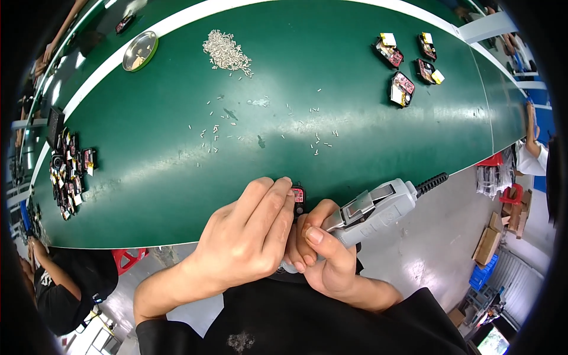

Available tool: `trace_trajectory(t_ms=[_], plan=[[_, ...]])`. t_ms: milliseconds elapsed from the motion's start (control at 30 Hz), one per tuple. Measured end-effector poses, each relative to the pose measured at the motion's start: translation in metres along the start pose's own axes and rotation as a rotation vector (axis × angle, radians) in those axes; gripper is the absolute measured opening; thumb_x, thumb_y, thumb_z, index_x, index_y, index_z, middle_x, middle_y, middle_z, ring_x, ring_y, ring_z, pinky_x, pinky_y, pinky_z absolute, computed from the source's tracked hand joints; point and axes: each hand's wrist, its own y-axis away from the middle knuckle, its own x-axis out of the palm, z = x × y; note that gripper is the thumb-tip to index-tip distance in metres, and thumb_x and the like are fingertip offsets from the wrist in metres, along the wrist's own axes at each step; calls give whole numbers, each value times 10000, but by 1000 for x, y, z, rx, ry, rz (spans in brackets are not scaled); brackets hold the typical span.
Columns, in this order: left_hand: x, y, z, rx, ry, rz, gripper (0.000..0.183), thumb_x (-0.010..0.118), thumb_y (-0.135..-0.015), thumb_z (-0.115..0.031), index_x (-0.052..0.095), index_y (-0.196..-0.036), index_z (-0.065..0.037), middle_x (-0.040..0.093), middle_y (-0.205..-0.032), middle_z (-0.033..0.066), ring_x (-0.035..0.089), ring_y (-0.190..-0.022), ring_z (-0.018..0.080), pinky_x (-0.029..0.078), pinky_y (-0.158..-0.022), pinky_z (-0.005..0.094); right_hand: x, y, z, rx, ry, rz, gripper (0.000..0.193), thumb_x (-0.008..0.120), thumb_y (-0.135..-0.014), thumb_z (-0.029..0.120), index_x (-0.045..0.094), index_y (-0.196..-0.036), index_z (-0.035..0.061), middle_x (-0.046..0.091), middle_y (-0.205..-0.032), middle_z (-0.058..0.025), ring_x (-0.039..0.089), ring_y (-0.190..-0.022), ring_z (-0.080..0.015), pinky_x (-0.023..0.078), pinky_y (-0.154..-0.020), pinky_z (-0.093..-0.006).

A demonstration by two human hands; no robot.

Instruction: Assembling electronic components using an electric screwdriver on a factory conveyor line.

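Head view: at the near edge of a green table [414, 136], a person in a black top [296, 322] works over one small black-and-red unit [299, 200], partly hidden at the left fingertips. The right hand [328, 254] grips a grey corded tool [378, 208], whose cord [432, 184] points off to the right. The left hand [245, 234] has its fingers bent beside the unit; from here I cannot tell whether they clasp anything.

The work looks partway through: one unit is at the hands, four similar units [402, 89] lie apart at the far right, and a crowded cluster of units [68, 174] sits at the left. Which group is finished and which waits is unclear.

A heap of small metal pins [226, 52] rests toward the far side, with loose pins [214, 130] strewn nearer, possible clutter under a moving part. A shallow round dish [141, 51] stands near the far left edge. Beyond the table are a co-worker in black [62, 299], a red stool [127, 259] and, at right, cardboard boxes [488, 239].
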Motion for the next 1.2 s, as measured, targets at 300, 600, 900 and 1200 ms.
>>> trace_trajectory(t_ms=[300,600,900,1200], plan=[[-5,-1,-8,41,-138,58,306,590,-584,-52,617,-824,136,613,-892,224,591,-789,267,524,-569,265,-4,-2,6,23,-9,30,113,532,-892,57,427,-864,26,418,-572,-44,403,-447,-124,373,-440,-278],[-10,11,-15,20,-192,164,336,592,-587,-55,637,-851,149,623,-996,267,596,-823,274,539,-690,288,2,-12,53,-64,187,264,153,529,-912,168,398,-876,97,403,-504,6,393,-378,-114,388,-472,-292],[-8,12,-21,35,-245,218,367,595,-627,-63,667,-930,130,619,-1081,257,608,-887,275,534,-811,303,21,-58,106,-297,479,559,286,471,-967,398,447,-960,114,423,-560,26,441,-467,-91,408,-536,-250],[-1,17,-17,-15,-225,141,354,631,-568,26,652,-903,138,641,-1045,233,621,-859,283,545,-722,310,17,-74,90,-273,506,565,291,443,-975,412,440,-951,122,413,-562,25,415,-459,-91,395,-543,-251]])
